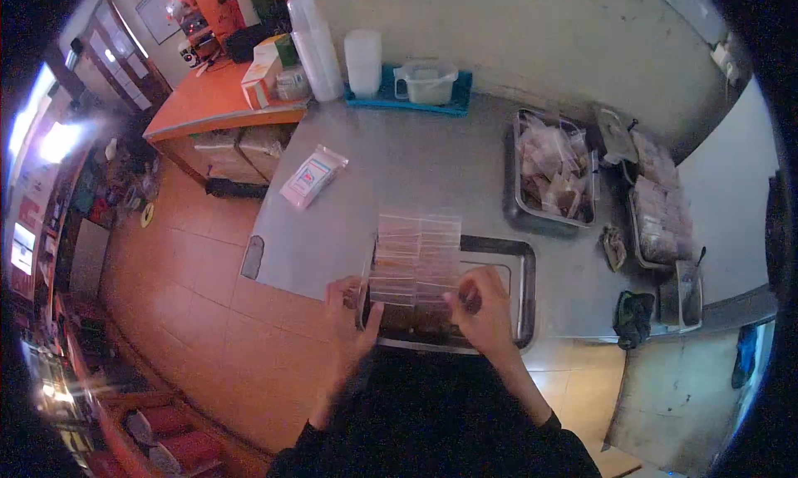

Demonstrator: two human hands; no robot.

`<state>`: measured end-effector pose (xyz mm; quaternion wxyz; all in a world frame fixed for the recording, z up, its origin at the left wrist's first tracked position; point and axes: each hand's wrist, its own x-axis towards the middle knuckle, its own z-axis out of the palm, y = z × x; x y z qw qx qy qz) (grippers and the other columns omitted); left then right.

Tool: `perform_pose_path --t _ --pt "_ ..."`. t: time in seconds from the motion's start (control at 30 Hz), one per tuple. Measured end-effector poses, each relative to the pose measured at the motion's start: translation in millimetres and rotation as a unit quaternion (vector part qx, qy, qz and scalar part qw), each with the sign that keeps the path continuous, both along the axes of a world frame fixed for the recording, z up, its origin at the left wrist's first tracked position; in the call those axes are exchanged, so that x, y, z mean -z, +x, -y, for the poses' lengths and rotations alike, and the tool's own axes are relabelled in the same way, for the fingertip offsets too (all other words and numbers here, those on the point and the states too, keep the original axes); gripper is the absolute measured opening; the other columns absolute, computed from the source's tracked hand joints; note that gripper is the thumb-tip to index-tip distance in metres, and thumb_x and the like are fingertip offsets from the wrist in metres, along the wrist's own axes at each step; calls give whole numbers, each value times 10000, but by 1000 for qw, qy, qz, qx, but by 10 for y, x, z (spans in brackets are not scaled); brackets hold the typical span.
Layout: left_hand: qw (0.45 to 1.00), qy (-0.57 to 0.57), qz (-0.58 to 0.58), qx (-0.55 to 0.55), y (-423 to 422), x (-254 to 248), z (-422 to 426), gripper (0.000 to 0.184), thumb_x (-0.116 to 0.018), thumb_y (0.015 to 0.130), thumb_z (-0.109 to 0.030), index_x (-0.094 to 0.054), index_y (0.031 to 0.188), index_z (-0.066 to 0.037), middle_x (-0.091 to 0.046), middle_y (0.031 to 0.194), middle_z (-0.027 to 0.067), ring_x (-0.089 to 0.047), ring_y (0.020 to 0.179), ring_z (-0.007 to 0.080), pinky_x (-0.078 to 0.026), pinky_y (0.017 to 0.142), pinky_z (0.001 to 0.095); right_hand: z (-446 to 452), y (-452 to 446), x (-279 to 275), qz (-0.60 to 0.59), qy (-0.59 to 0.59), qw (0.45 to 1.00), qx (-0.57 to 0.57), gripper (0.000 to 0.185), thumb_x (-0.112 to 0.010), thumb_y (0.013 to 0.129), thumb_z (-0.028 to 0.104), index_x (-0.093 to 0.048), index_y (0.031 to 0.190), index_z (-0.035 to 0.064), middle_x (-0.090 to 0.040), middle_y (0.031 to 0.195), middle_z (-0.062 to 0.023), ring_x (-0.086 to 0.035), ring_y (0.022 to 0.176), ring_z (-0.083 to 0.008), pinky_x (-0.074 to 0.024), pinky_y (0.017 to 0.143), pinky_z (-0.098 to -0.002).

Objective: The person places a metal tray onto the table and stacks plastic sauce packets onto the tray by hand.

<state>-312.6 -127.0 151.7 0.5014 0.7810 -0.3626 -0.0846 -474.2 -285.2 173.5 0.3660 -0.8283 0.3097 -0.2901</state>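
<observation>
A metal tray lies on the steel counter in front of me. Overlapping clear plastic packets with pale edges lie in two columns over its left part, reaching past its back rim. My left hand is at the tray's left edge beside the packets, its thumb and fingers apart. At the lower right of the packets is my right hand, fingers curled and thumb near the index finger; whatever they pinch is too small to make out. Brownish contents show in the tray between my hands.
A pink-and-white packet lies at left. A blue tray holds white containers at the back. On the right are a metal pan of filled packets, another tray of packets, a dark cloth and a small metal container.
</observation>
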Motion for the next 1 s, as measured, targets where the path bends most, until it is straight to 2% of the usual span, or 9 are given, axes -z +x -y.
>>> perform_pose_path --t 0.07,0.17,0.23,0.27,0.33,0.53,0.67,0.8,1.0 --pt "999 31 14 14 -38 -85 -10 482 -626 870 -135 -424 1283 13 -488 1208 221 -494 1112 316 -421 918 386 -4 -10 17 20 -12 999 41 260 -701 822 132 -556 1018 45 -539 881 -81 -572 717 -167 -468 623 -319" --pt "990 133 18 46 -172 -376 18 623 -563 920 -215 -263 1409 29 -367 1382 258 -392 1265 397 -322 1048 448 -22 -20 166 46 140 986 83 496 -636 890 240 -435 1288 21 -498 1157 -161 -566 977 -244 -484 843 -347" --pt "977 204 11 61 -242 -376 73 691 -533 940 -248 -172 1455 38 -303 1451 270 -341 1320 423 -261 1098 471 -114 11 345 89 216 972 13 663 -553 948 330 -256 1438 -3 -365 1393 -234 -421 1275 -336 -365 1050 -373" --pt "979 186 55 64 -277 -262 84 709 -520 945 -258 -141 1457 53 -254 1479 275 -314 1341 420 -208 1116 477 -166 20 341 90 215 972 14 663 -553 948 330 -256 1438 -3 -365 1393 -234 -421 1275 -336 -365 1050 -373" --pt "979 167 100 66 -298 -221 113 728 -507 950 -268 -110 1460 68 -204 1507 280 -288 1363 417 -156 1134 482 -254 48 253 67 247 965 -58 751 -477 977 389 -115 1473 -43 -187 1516 -258 -187 1419 -353 -167 1154 -383" --pt "992 98 -10 79 -226 -212 245 720 -513 948 -227 -107 1452 86 -269 1476 289 -278 1374 398 -131 1137 484 -180 109 348 58 262 963 8 761 -422 990 422 -80 1472 -56 -124 1534 -263 -135 1436 -332 -119 1162 -373" --pt "997 7 -21 76 -124 -100 333 681 -528 940 -225 -182 1440 83 -289 1464 288 -311 1353 403 -185 1129 457 -165 176 156 81 320 943 -45 732 -396 996 427 -100 1478 -38 -124 1542 -245 -122 1441 -318 -106 1164 -370" --pt "995 -22 -79 59 -19 51 346 625 -531 940 -221 -257 1431 53 -343 1440 275 -342 1332 410 -257 1107 445 -54 125 239 15 259 965 40 657 -388 1002 378 -157 1483 -6 -169 1550 -186 -122 1443 -304 -99 1168 -365" --pt "986 -126 10 107 204 258 591 583 -496 967 -321 -321 1411 13 -397 1410 254 -390 1304 392 -296 1092 433 108 195 509 82 262 961 -10 576 -396 1007 344 -251 1473 40 -220 1542 -142 -185 1429 -294 -148 1164 -374"
